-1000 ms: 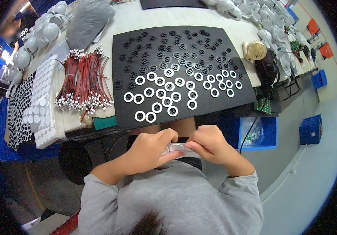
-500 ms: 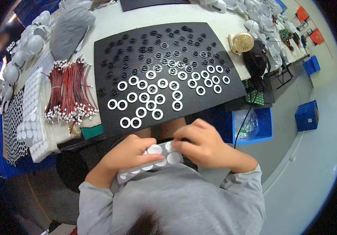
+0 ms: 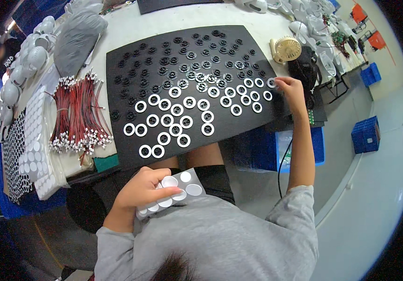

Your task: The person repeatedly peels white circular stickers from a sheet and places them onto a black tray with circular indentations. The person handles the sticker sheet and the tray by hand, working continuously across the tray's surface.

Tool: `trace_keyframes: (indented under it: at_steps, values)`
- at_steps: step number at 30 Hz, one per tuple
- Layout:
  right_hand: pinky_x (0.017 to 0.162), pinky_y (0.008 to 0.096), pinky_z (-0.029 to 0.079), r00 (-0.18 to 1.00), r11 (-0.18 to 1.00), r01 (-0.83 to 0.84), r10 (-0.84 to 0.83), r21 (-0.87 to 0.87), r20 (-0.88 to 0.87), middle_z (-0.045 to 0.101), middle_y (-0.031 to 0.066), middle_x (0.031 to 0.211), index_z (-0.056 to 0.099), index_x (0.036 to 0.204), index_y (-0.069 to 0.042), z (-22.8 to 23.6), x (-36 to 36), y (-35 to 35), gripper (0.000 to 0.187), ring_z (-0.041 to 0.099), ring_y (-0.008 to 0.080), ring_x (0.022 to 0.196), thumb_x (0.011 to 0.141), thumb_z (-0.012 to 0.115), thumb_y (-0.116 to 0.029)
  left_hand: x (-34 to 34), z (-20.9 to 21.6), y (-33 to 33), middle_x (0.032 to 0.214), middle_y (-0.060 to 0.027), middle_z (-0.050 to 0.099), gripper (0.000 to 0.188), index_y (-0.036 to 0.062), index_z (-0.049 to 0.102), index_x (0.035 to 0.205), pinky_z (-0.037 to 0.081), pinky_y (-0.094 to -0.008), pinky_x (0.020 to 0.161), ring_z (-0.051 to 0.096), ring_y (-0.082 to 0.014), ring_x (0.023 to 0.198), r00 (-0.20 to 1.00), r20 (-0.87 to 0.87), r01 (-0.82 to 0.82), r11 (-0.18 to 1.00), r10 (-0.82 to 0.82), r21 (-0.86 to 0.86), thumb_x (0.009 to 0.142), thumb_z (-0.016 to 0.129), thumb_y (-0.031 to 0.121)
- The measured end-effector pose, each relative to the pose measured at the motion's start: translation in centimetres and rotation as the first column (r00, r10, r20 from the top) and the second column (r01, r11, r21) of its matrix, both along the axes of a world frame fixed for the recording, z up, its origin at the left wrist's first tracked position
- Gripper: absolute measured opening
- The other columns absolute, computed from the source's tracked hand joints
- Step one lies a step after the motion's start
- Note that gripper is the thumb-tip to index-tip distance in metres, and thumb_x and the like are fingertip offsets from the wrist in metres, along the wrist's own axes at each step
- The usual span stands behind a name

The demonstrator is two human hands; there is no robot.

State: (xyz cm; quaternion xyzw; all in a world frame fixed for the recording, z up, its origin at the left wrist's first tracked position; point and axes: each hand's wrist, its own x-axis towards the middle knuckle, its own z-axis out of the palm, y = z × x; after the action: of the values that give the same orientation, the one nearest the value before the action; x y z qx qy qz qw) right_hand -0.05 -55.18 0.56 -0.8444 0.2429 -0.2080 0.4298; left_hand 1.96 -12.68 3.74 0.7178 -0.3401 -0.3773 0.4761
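In my left hand [image 3: 140, 189] is a sheet of round white stickers [image 3: 193, 189], held low in front of my body with the thumb across its top. My right hand [image 3: 289, 89] reaches to the right side of a black board [image 3: 243, 122]. Its thumb and fingertips are closed at the edge of a white ring sticker [image 3: 271, 83], which lies over a small black disc. Left of that hand, several black discs carry white rings [image 3: 207, 116]. Farther back on the board are several bare black discs [image 3: 190, 55].
Bundled red and black wires [image 3: 77, 112] lie left of the board, beside white sticker sheets [image 3: 34, 136]. A cream fan [image 3: 286, 49] and a black bag [image 3: 304, 70] stand at the right. White housings [image 3: 36, 58] line the left. Below the table sits a blue bin [image 3: 317, 147].
My right hand has moved from the sticker sheet to the board's right side, where a white ring now covers a formerly bare disc. My left hand still holds the sheet, slightly lower.
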Motion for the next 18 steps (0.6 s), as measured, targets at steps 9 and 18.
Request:
trace_keyframes:
  at_steps: [9, 18]
  values:
    - [0.061, 0.0257, 0.045, 0.989, 0.977, 0.075, -0.099, -0.2, -0.11, 0.063, 0.0094, 0.071, 0.065, 0.079, -0.004, -2.7, 1.0, -2.2, 0.019, 0.06, 0.0157, 0.063, 0.07, 0.061, -0.02, -0.2, 0.0, -0.1, 0.045, -0.0027, 0.041, 0.034, 0.0027, 0.046, 0.057, 0.029, -0.0231, 0.039, 0.036, -0.0046, 0.043, 0.999, 0.007, 0.044, 0.999, -0.044, 0.029, 0.072, 0.065, 0.026]
    - [0.062, 0.0296, 0.046, 0.981, 0.938, 0.091, -0.143, -0.335, -0.134, 0.061, 0.0117, 0.069, 0.061, 0.075, -0.002, -2.6, 1.4, -2.3, 0.017, 0.059, 0.0202, 0.063, 0.068, 0.059, -0.017, -0.4, 0.5, -0.5, 0.047, -0.0059, 0.042, 0.035, 0.0017, 0.046, 0.059, 0.032, -0.0248, 0.041, 0.039, -0.0094, 0.042, 0.995, 0.035, 0.092, 0.995, -0.093, 0.042, 0.072, 0.065, 0.029]
